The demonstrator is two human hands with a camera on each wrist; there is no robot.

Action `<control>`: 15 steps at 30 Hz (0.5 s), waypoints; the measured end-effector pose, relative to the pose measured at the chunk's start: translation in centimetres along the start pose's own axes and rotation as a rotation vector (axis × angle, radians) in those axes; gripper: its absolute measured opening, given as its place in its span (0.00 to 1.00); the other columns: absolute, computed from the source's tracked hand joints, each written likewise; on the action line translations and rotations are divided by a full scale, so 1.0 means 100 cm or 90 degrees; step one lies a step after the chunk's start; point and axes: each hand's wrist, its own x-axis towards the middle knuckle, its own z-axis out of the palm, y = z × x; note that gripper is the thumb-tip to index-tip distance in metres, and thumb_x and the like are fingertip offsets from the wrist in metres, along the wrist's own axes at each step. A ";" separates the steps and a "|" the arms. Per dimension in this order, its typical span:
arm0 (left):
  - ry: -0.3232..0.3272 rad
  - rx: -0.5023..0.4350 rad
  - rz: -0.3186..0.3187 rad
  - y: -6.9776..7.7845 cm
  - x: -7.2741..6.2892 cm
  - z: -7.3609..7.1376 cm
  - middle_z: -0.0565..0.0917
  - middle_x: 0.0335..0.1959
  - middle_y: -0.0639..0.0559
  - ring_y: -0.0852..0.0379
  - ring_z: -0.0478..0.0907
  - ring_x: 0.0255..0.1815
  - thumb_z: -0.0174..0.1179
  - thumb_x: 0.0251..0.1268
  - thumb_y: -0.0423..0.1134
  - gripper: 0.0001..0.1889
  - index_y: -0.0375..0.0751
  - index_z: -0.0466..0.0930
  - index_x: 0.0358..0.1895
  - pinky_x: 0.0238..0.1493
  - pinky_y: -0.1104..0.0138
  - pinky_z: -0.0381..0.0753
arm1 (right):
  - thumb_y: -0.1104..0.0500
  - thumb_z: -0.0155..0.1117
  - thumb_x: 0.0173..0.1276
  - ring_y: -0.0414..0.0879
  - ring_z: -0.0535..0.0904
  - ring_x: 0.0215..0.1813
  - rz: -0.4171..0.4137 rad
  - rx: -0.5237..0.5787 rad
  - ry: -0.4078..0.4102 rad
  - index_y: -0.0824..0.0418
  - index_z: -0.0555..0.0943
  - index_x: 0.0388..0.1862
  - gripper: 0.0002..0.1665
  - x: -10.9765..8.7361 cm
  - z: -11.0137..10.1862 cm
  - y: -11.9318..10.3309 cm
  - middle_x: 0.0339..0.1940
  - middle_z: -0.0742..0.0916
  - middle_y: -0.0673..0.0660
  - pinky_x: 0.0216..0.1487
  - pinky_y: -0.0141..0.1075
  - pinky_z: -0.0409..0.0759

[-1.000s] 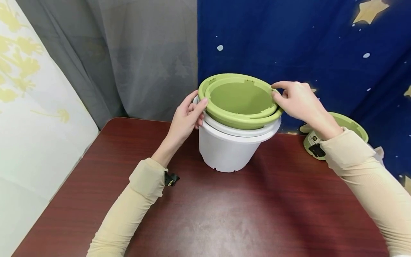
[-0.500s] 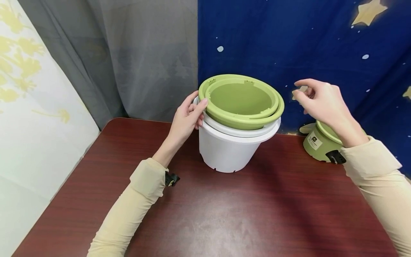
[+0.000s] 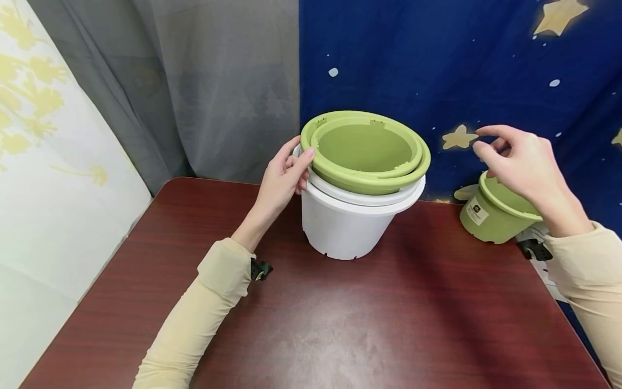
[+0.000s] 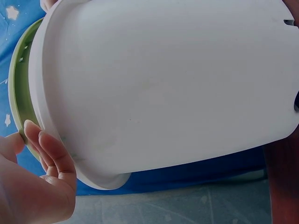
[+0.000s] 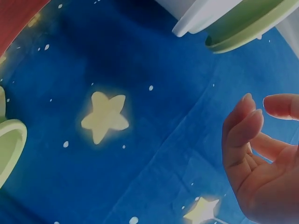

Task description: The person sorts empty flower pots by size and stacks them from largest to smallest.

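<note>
A stack of nested flowerpots stands upright near the back of the table. Its base is a white flowerpot (image 3: 345,232), with a second white rim (image 3: 359,199) showing just above the first. On top sits a green flowerpot (image 3: 357,186), and a slightly smaller green one (image 3: 366,148) is nested inside it. My left hand (image 3: 279,181) grips the stack at its left rim, thumb on the green edge and other fingers beside the white rims. In the head view my right hand (image 3: 527,162) hovers with loosely bent fingers, holding nothing, above another green flowerpot (image 3: 491,216).
That separate green flowerpot, with a white label (image 3: 477,211), stands at the table's back right edge. A blue star-print curtain (image 3: 369,54) and a grey curtain (image 3: 228,81) hang behind the brown table (image 3: 301,324). A pale floral cloth (image 3: 48,189) hangs at the left.
My right hand has let go of the right side of the green rims and moved right, over toward the separate green flowerpot. My left hand and the stack have stayed put.
</note>
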 end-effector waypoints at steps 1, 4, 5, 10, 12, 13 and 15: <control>0.000 0.000 -0.002 0.000 0.000 0.000 0.77 0.24 0.50 0.61 0.73 0.19 0.60 0.74 0.47 0.32 0.43 0.63 0.76 0.21 0.71 0.75 | 0.47 0.54 0.73 0.30 0.78 0.17 0.004 -0.001 0.000 0.57 0.81 0.63 0.26 -0.002 -0.001 0.002 0.23 0.80 0.30 0.23 0.29 0.68; -0.001 -0.001 -0.003 0.000 -0.001 0.001 0.77 0.24 0.50 0.60 0.73 0.19 0.60 0.74 0.48 0.33 0.43 0.63 0.77 0.21 0.70 0.76 | 0.47 0.54 0.74 0.33 0.77 0.18 0.011 -0.005 -0.004 0.58 0.80 0.63 0.26 -0.008 -0.003 0.010 0.21 0.81 0.33 0.22 0.31 0.67; -0.001 -0.002 -0.003 0.000 -0.001 0.001 0.77 0.24 0.50 0.60 0.73 0.19 0.60 0.74 0.48 0.33 0.43 0.63 0.77 0.21 0.70 0.76 | 0.47 0.54 0.74 0.33 0.77 0.18 0.012 -0.010 -0.005 0.59 0.80 0.64 0.26 -0.010 -0.004 0.013 0.20 0.81 0.35 0.23 0.31 0.66; -0.001 0.004 0.001 0.000 -0.001 0.002 0.77 0.24 0.49 0.60 0.73 0.19 0.61 0.74 0.48 0.33 0.43 0.63 0.77 0.21 0.69 0.76 | 0.47 0.53 0.75 0.37 0.76 0.17 0.033 -0.035 -0.005 0.62 0.78 0.64 0.27 -0.020 -0.004 0.026 0.18 0.83 0.44 0.26 0.29 0.65; 0.000 0.006 0.003 0.000 -0.001 0.001 0.77 0.24 0.49 0.60 0.73 0.19 0.61 0.74 0.48 0.33 0.43 0.63 0.77 0.21 0.69 0.76 | 0.48 0.53 0.75 0.39 0.76 0.16 0.042 -0.035 -0.004 0.64 0.78 0.63 0.27 -0.022 -0.003 0.030 0.17 0.82 0.44 0.26 0.28 0.66; 0.000 0.006 0.004 0.000 -0.001 0.001 0.77 0.24 0.49 0.60 0.73 0.19 0.60 0.74 0.48 0.33 0.43 0.63 0.77 0.21 0.68 0.76 | 0.48 0.53 0.75 0.39 0.77 0.16 0.044 -0.034 -0.002 0.64 0.78 0.63 0.27 -0.023 -0.003 0.032 0.17 0.82 0.43 0.26 0.27 0.66; 0.000 0.003 0.005 0.001 0.000 0.001 0.77 0.24 0.49 0.60 0.73 0.18 0.60 0.74 0.48 0.33 0.43 0.63 0.77 0.21 0.68 0.76 | 0.48 0.54 0.75 0.39 0.77 0.15 0.046 -0.032 0.000 0.64 0.78 0.63 0.27 -0.025 -0.003 0.036 0.17 0.82 0.42 0.25 0.26 0.67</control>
